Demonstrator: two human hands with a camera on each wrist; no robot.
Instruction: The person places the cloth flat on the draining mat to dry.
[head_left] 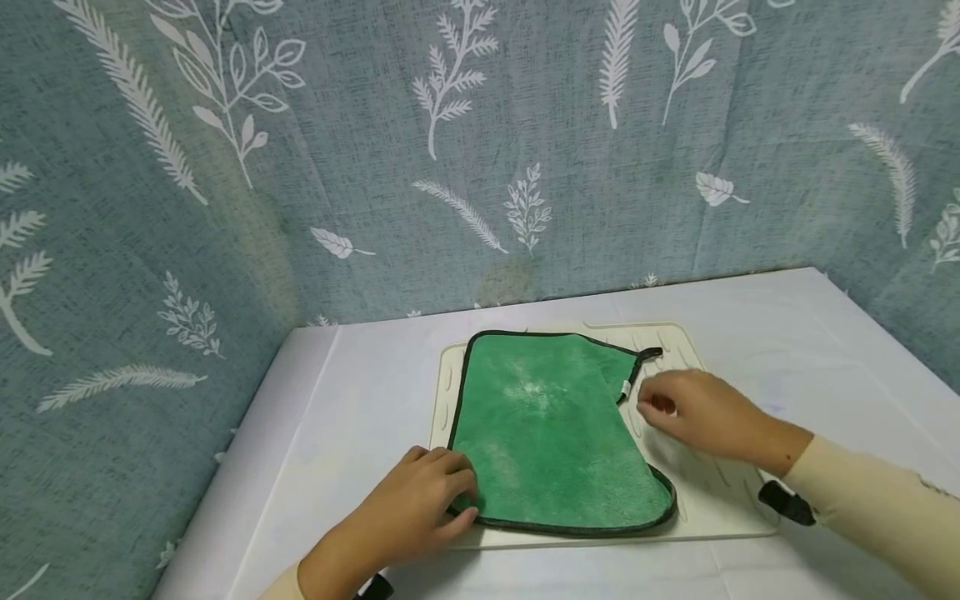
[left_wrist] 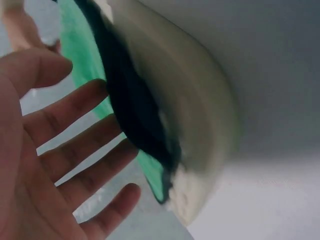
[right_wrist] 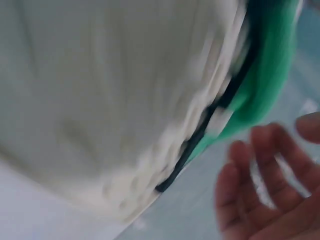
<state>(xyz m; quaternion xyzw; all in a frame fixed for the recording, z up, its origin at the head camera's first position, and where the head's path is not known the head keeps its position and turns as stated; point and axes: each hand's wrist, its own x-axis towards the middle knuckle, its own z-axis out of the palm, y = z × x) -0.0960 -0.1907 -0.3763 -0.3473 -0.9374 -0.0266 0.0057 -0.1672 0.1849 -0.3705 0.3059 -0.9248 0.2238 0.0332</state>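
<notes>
A green cloth [head_left: 555,433] with dark edging lies spread out, its right side folded or rumpled, on a cream ribbed mat [head_left: 731,500]. A dark hanging loop [head_left: 649,353] and a small white tag [head_left: 626,389] show at its far right corner. My left hand [head_left: 416,504] is at the near left corner of the cloth; in the left wrist view its spread fingers [left_wrist: 80,150] reach the dark edge. Just right of the cloth, above the mat, my right hand [head_left: 697,412] holds nothing. Its fingers [right_wrist: 280,170] are loosely bent in the right wrist view.
The mat lies on a white-covered table [head_left: 360,417]. Behind and to the left hangs a blue-grey curtain [head_left: 360,183] with white leaf prints, meeting the table's far edge. A dark band [head_left: 786,502] sits at the right wrist.
</notes>
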